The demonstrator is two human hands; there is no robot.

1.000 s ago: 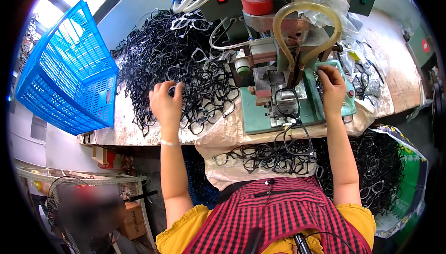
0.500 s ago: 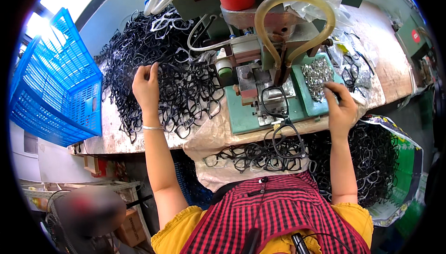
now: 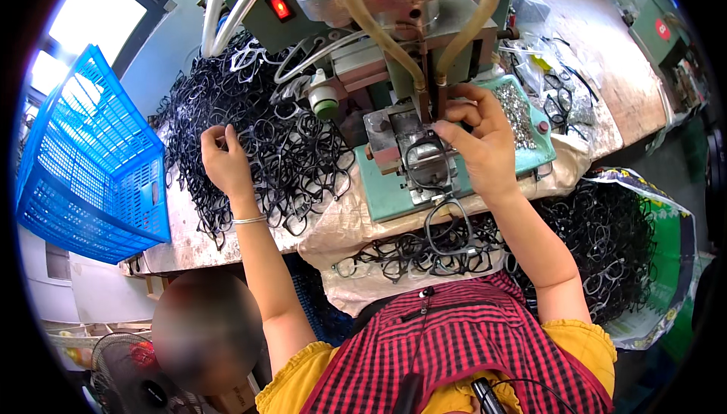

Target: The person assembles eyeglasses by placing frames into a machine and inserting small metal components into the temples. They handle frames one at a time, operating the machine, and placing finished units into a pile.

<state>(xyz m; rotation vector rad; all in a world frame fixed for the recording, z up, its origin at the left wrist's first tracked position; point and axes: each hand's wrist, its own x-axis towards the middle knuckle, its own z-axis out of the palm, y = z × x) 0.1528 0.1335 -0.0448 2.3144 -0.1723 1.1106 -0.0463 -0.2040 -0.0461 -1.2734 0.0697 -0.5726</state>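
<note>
At one o'clock from the glasses frame point(image 3: 433, 189), our right hand point(image 3: 485, 141) holds thumb and fingers close; we cannot tell whether they pinch anything. The frame sits at the front of the machine point(image 3: 413, 5), presumably so the metal steadies it. Our left hand point(image 3: 229, 163), loosely curled with a gap, hovers at nine o'clock near the pile of frames point(image 3: 250, 122).

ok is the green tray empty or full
Not empty: shiny bits lie in the tray. How full, I cannot tell; the right hand covers part.
</note>
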